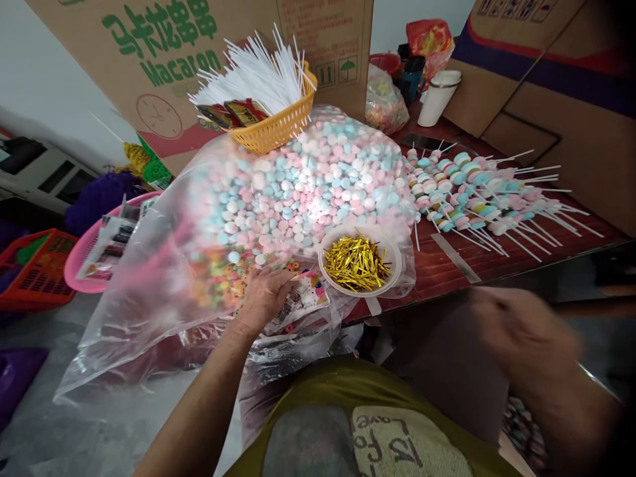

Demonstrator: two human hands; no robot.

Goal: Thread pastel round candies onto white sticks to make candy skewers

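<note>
My left hand [265, 295] is on a printed clear plastic bag [311, 295] at the table's front edge. Its fingers are bent together at the bag's upper edge and seem to pinch it. Small colourful candy rings [218, 275] lie beside that hand, inside or under clear film. Blurred by motion, my right hand [527, 331] is off the table's front edge at the right; whether it holds anything does not show. Between the hands stands a round plastic tub [325, 275] of gold twist ties [358, 262].
Behind lies a large clear bag of pastel candies [318, 179], topped by a yellow basket [275, 136] of white sticks [258, 76]. Candy skewers [472, 192] are piled at right near a white cup [437, 99]. Cardboard boxes [328, 40] stand behind. A pink basket [74, 265] is at left.
</note>
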